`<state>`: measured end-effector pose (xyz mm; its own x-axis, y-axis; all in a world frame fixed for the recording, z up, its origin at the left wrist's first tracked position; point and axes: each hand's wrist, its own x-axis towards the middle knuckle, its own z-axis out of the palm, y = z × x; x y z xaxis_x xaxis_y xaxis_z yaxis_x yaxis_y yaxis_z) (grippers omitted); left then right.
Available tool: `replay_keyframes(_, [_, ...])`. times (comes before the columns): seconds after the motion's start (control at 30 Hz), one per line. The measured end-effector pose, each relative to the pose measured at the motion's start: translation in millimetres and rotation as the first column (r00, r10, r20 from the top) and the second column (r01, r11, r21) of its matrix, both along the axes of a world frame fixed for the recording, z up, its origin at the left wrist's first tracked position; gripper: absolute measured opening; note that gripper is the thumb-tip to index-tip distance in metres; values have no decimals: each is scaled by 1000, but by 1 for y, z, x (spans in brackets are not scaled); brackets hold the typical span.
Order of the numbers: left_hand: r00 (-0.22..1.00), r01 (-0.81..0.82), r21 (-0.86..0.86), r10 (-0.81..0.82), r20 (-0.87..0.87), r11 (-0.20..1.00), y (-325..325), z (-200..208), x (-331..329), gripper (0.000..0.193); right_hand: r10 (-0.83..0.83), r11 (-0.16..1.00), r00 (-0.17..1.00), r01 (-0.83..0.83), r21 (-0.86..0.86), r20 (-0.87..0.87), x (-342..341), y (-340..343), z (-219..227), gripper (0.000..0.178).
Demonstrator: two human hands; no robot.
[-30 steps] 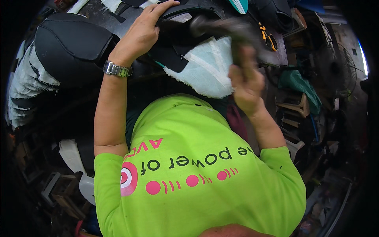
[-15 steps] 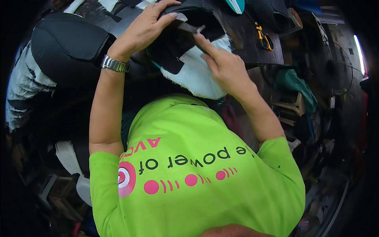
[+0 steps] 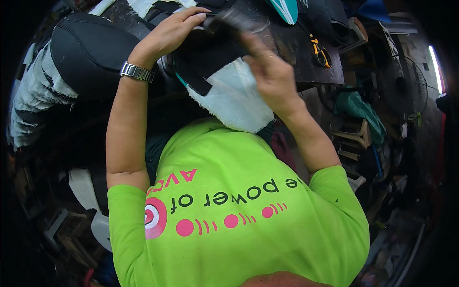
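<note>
Dark worktable [image 3: 299, 60] is stretching across twelve o'clock, with a cluttered workshop floor spreading around the person in the lime-green shirt [image 3: 239, 201]. At twelve o'clock, on the near edge of the worktable, a black shaped panel [image 3: 210, 55] is sitting with its frayed white backing cloth [image 3: 229, 98] hanging toward the lap. From eleven o'clock, the left hand [image 3: 172, 36], wearing a metal-banded watch [image 3: 137, 71] on its wrist, is reaching to the panel's far edge; its fingers are lying nearly straight and close together, the thumb beside them, though whether they are pinching the edge cannot be told. From one o'clock, the right hand [image 3: 272, 74] is gripping a hammer [image 3: 232, 21], its fingers appearing curled around the handle and its forefinger extending along it; both are blurring, and whether the head is touching the panel cannot be told. Yellow-handled scissors [image 3: 320, 51] are lying between one and two o'clock, and a black padded cover [image 3: 95, 43] is bulging at ten. A standing fan [image 3: 406, 81] is occupying two o'clock, near a green bag [image 3: 359, 112].
</note>
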<state>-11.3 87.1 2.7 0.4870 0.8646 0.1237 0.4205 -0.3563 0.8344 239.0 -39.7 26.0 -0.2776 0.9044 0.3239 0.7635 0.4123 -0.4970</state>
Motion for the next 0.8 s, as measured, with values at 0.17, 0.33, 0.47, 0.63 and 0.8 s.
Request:
replay_keyframes(0.17, [982,66,69,-52,-184,995,14,3,-2,44,25,998,985,-16,-53,171,6,5,-3,56])
replay_keyframes(0.33, [958,90,66,-68,-279,994,34,4,-22,48,109,993,985,-114,-34,-132,0,-3,-4,56])
replay_keyframes(0.47, [872,103,209,13,-488,972,34,16,-4,50,102,984,994,-96,-148,33,1,-11,18,52])
replay_keyframes(0.63, [832,14,-135,-86,-548,991,25,53,17,42,210,977,841,-161,139,-499,15,-30,21,53])
replay_keyframes(0.8, [731,77,89,4,-682,993,23,56,43,44,20,976,996,-1,-217,87,18,-35,6,52])
